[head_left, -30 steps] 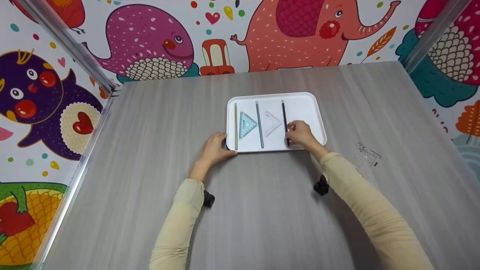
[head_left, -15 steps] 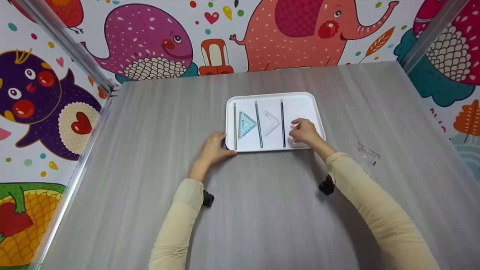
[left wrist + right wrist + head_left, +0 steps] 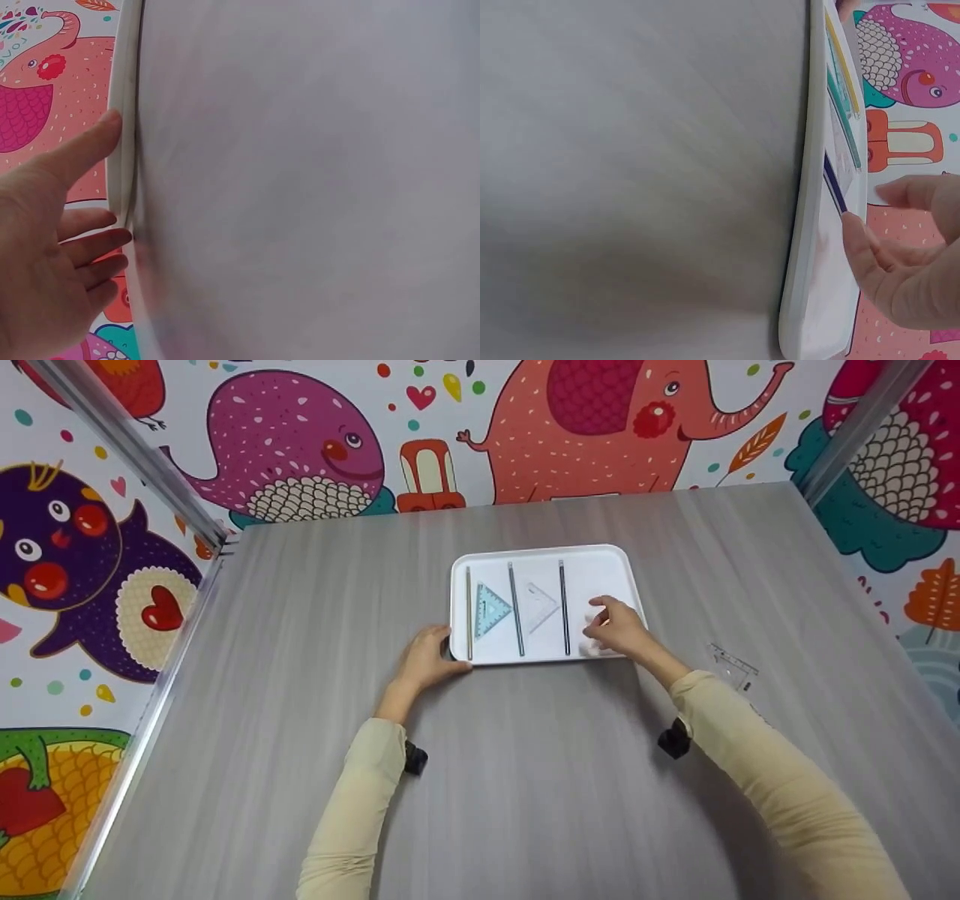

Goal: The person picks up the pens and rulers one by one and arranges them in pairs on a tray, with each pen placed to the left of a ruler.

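Note:
In the head view a white tray (image 3: 600, 570) lies on the table. My left hand (image 3: 429, 658) is at its front left corner. The left wrist view has the thumb (image 3: 90, 146) against the tray's edge and the other fingers extended beside the corner. My right hand (image 3: 619, 630) hovers over the tray's right part, thumb and fingertips apart, holding nothing. Just left of it lies a black pencil (image 3: 565, 607). Further left come a clear set square (image 3: 541, 607), a green pencil (image 3: 516, 611), a blue set square (image 3: 490, 611) and a yellow pencil (image 3: 469, 615).
Another clear set square (image 3: 736, 666) lies on the grey table (image 3: 337, 585), right of the tray and beside the right forearm. Walls with cartoon animals (image 3: 585, 442) border the table at the back and sides.
The right hand has let go of the black pencil, now lying on the tray, and has drawn back to the right with its fingers spread. The left hand stays at the corner.

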The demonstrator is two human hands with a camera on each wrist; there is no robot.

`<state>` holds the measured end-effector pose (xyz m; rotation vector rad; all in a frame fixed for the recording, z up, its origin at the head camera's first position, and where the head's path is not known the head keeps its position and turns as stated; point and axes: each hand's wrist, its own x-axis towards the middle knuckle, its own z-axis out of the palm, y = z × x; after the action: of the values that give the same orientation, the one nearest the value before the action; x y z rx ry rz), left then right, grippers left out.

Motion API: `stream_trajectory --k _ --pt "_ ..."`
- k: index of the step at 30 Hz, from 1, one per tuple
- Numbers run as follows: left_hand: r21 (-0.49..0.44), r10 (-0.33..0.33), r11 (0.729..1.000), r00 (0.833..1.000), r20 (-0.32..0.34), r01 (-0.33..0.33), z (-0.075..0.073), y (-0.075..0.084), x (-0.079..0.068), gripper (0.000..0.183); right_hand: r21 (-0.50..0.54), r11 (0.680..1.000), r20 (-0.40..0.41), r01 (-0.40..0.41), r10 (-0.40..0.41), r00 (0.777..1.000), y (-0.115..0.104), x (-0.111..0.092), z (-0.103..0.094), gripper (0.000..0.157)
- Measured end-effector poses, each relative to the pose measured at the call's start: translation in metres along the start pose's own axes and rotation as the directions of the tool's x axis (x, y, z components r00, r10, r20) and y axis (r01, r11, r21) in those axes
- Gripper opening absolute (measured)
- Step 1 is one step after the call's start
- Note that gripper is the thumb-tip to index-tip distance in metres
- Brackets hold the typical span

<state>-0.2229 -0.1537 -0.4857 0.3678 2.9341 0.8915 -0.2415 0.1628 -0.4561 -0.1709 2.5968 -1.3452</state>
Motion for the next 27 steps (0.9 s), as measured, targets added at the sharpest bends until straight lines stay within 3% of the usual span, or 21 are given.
stream_trajectory --k 6,14,16,20,22,27 --pt "-0.002 0.005 1.000 1.000 -0.006 -0.005 -0.002 -0.001 0.000 0.064 -0.026 0.991 0.044 0.132 -0.131 0.990 -0.002 -0.008 0.001 0.065" --pt "0.002 -0.009 1.000 1.000 -0.001 0.009 0.000 -0.001 0.000 0.067 -0.162 0.935 0.149 0.315 -0.292 0.945 0.004 -0.026 0.005 0.060" --pt "0.002 -0.014 1.000 1.000 0.002 0.014 0.001 -0.001 0.000 0.067 -0.263 0.892 0.155 0.368 -0.337 0.929 0.006 -0.032 0.005 0.061" --pt "0.009 -0.016 1.000 1.000 0.006 0.016 0.001 0.000 0.001 0.067 -0.481 0.750 0.173 0.454 -0.426 0.888 0.013 -0.046 0.005 0.066" --pt "0.012 -0.016 1.000 1.000 0.007 0.016 0.000 0.000 0.002 0.067 -0.542 0.696 0.190 0.470 -0.444 0.876 0.017 -0.052 0.004 0.068" --pt "0.007 -0.013 1.000 1.000 0.016 0.013 -0.001 0.002 0.002 0.065 -0.610 0.631 0.213 0.479 -0.451 0.867 0.028 -0.065 -0.001 0.071"
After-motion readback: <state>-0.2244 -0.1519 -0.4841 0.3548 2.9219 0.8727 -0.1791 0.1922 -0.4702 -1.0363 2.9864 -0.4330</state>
